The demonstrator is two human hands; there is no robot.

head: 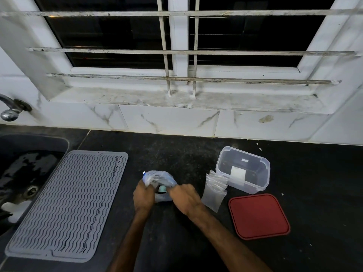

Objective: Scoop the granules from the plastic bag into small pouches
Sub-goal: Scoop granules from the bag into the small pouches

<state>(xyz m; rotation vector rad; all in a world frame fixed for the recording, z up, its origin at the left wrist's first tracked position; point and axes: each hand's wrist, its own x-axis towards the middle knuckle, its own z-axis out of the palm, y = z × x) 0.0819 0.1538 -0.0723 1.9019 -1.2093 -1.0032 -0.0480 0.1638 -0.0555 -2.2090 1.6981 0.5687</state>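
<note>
A translucent bluish plastic bag (160, 178) sits on the black counter at centre. My left hand (144, 196) grips its left rim and my right hand (185, 197) grips its right rim, holding the mouth apart. A small teal object (162, 189), possibly a scoop, shows inside the opening between my hands. The granules are hidden from view. A fanned stack of small clear pouches (215, 191) leans against a clear container just right of my right hand.
A clear plastic container (243, 169) stands open at right, with its red lid (258, 215) flat in front of it. A grey ribbed drying mat (66, 205) lies at left beside a dark sink (23, 169) and tap (11, 109). The tiled wall and barred window are behind.
</note>
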